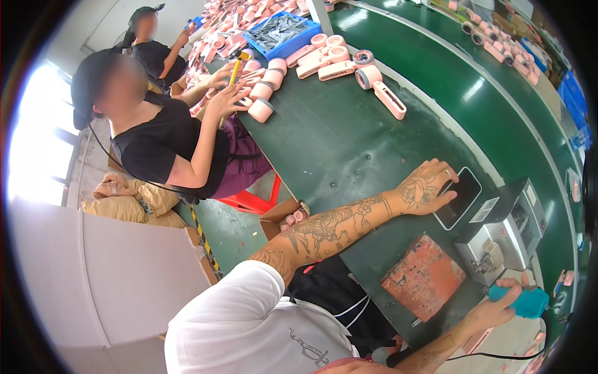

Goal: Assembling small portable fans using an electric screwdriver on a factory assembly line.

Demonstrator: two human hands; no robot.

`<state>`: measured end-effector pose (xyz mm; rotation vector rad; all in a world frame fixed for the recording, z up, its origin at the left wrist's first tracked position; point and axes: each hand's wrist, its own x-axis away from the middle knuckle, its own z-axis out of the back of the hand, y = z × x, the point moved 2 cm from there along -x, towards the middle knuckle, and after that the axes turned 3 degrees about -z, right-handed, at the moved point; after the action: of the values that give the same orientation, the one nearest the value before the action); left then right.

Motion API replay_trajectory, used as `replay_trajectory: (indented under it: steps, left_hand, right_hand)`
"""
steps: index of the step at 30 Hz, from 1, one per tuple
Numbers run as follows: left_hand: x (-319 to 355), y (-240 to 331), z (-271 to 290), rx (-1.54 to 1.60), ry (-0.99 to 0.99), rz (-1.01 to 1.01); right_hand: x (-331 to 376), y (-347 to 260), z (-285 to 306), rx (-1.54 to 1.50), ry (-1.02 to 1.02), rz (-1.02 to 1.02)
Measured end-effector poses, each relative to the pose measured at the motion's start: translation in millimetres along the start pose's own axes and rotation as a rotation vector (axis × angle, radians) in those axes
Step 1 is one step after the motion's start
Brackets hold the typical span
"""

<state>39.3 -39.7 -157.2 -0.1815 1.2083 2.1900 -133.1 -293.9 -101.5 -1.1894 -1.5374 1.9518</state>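
The room is bright. Strong white light comes from the window (40, 143), which looks overexposed. Glare spots shine on the green belt (423, 68). Straight edges bend toward the dark rim.

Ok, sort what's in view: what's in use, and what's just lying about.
In use, it seems:
teal tool, held by the right hand
phone, touched by the left hand
perhaps the silver machine nearby

Seemingly just lying about:
reddish block
pink device beyond the left hand

A factory workshop, with a green conveyor (430, 65), heaped pink parts (249, 19) and two co-workers (165, 146).
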Motion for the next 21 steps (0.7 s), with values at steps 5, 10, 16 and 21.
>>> replay_trajectory:
  steps: [5, 10, 16, 21]
  left_hand:
    - [3.3, -2.9, -4.3, -0.009, 0.053, -0.034]
    - [2.2, -0.1, -2.8, -0.007, 0.049, -0.033]
    - [1.2, -1.0, 0.1, -0.006, 0.046, -0.035]
    - [2.2, -1.4, -0.7, -0.011, 0.060, -0.041]
  right_hand:
    - [-2.2, 7.0, 5.7, -0.002, -0.004, -0.023]
    - [-2.1, 5.2, 5.0, -0.027, -0.011, 0.006]
    - [-1.7, 4.5, 2.2, -0.042, -0.002, -0.010]
    - [-0.3, -2.0, -2.2, -0.015, 0.018, 0.010]
